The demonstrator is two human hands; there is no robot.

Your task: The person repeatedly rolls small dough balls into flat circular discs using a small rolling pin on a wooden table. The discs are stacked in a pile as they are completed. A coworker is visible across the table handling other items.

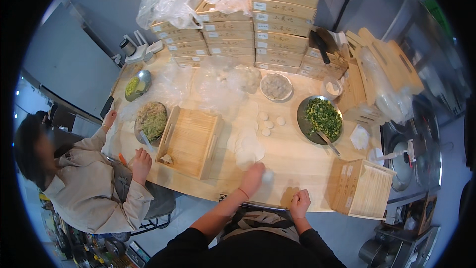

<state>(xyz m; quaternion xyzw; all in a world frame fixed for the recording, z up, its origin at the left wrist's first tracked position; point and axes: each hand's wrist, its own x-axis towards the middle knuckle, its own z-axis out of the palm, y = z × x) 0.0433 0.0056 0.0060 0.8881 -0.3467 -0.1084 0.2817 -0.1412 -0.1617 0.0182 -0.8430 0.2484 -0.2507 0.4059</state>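
Observation:
My left hand (253, 179) is over the front of the table, just below overlapping round dough wrappers (246, 145). A blurred white round piece, seemingly dough (267, 176), is at its right side; whether my fingers grip it is unclear. My right hand (300, 203) is curled into a fist at the table's front edge, with nothing visible in it. Several small flattened dough rounds (266, 123) lie beyond the hands, right of the wrappers. A metal bowl of chopped greens with yellow bits (324, 117) stands farther right, a metal utensil (328, 143) leaning in it.
At left sits another person (93, 186), near a bowl of minced filling (151, 121). A wooden tray (189, 139) holds one small dough piece (166, 159). Stacked wooden trays (284, 22) line the back; another stack (362, 190) stands front right. A white bowl (276, 98) holds greyish-white food.

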